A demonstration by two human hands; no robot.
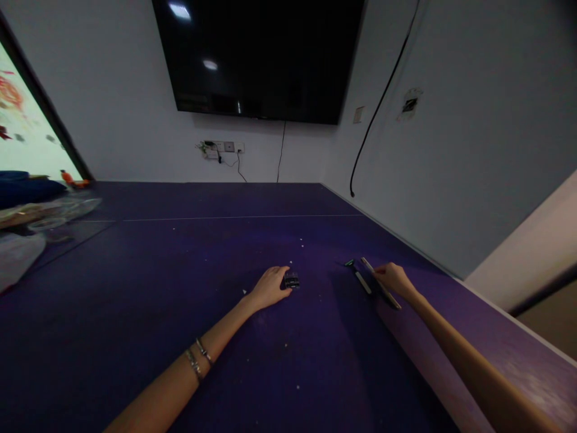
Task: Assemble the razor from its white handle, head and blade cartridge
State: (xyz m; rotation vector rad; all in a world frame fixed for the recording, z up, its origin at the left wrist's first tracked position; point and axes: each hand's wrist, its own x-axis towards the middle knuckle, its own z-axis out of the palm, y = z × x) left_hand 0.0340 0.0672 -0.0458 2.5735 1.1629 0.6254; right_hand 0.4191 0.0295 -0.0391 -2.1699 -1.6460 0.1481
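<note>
On the purple surface, my left hand [270, 287] is closed around a small black ridged item [292, 281], gripped between thumb and fingers; its exact kind is hard to make out. My right hand [395, 280] pinches a long, thin, flat strip [383, 287] with a light edge, held tilted at the right side. Just left of that strip lies what looks like a razor [360, 279], with a greenish head at the far end and a pale handle. My right hand does not touch it.
Several small white scraps [298, 387] dot the purple surface [180, 264]. Plastic bags [58, 210] and dark blue cloth [29, 189] lie at the far left. A black cable [381, 105] hangs along the right wall, and a television [265, 60] is mounted ahead above wall sockets [229, 147].
</note>
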